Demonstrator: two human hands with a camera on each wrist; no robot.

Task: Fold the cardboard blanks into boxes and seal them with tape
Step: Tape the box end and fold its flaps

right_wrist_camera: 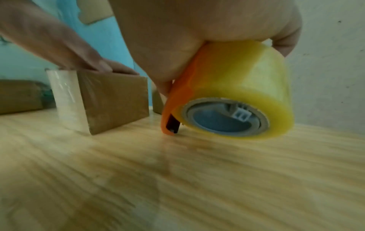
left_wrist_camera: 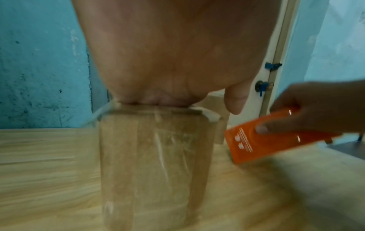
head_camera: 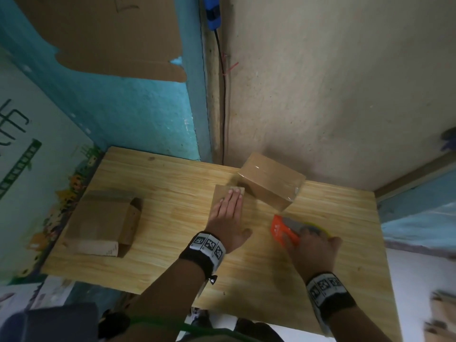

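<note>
My left hand [head_camera: 229, 208] lies flat, fingers straight, on top of a small cardboard box [head_camera: 219, 193] at the middle of the wooden table [head_camera: 167, 255]. Clear tape runs down that box's near face [left_wrist_camera: 154, 164] and round one corner [right_wrist_camera: 65, 96]. My right hand [head_camera: 313, 245] grips an orange tape dispenser [head_camera: 283, 230] carrying a yellowish tape roll [right_wrist_camera: 247, 87]. The dispenser is held just right of the box, its lower edge close above the table. A second, taped box [head_camera: 270, 182] stands behind, near the wall.
A pile of folded cardboard blanks [head_camera: 103, 223] lies at the table's left side. The table stands in a wall corner, where a black cable [head_camera: 223, 99] hangs. More cardboard [head_camera: 441, 317] shows at the lower right, off the table.
</note>
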